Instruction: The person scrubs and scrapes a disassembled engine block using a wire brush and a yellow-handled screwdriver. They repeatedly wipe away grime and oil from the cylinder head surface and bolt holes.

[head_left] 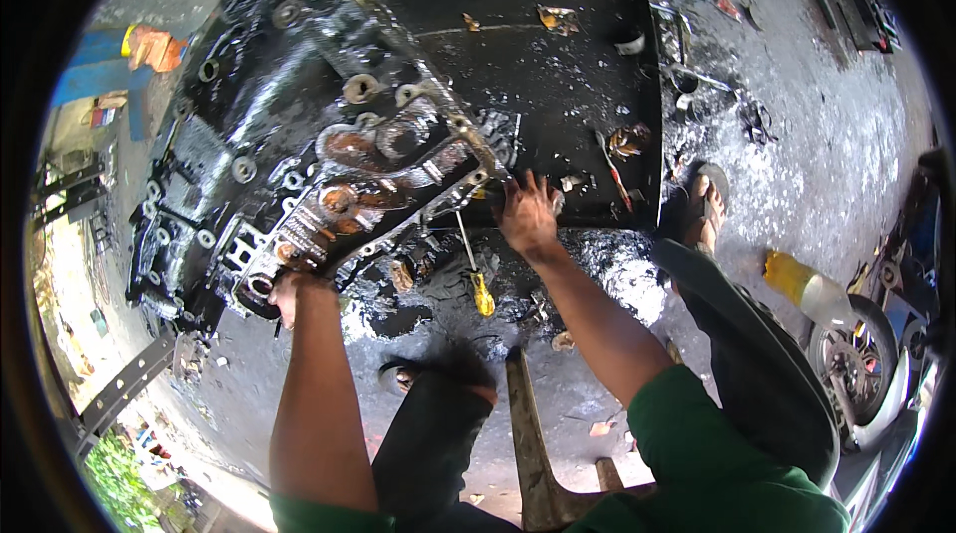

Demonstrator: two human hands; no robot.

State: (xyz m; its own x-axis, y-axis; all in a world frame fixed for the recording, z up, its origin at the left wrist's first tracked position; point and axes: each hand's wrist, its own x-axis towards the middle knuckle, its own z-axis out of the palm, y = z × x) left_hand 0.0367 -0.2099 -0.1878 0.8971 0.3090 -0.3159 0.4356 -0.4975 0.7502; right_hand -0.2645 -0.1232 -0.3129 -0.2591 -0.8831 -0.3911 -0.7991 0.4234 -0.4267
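- While the left hand (289,298) is touching the near left corner of the big oily metal casing (284,120), its fingers are mostly disappearing behind the edge, so I cannot tell how tightly they are gripping.
- The right hand (528,217) is reaching to the casing's near right corner with its palm facing down and its fingers spreading wide; I cannot tell whether the fingertips are pressing on metal.
- The casing is lying askew, covering the left part of a black tray (651,85) and sticking out past it on the left; rusty brown patches are showing in its hollows.
- A screwdriver (482,294) with a yellow handle is lying between the two forearms, its shaft pointing toward the casing.
- Inside the tray, to the right of the right hand, a thin red-and-white stick (614,174) is lying near the side wall.
- Beyond that wall, the person's sandalled right foot (709,206) is resting on the stained floor (797,134).
- Farther right, a clear-and-yellow bottle (812,289) is appearing near a wheel (858,359).
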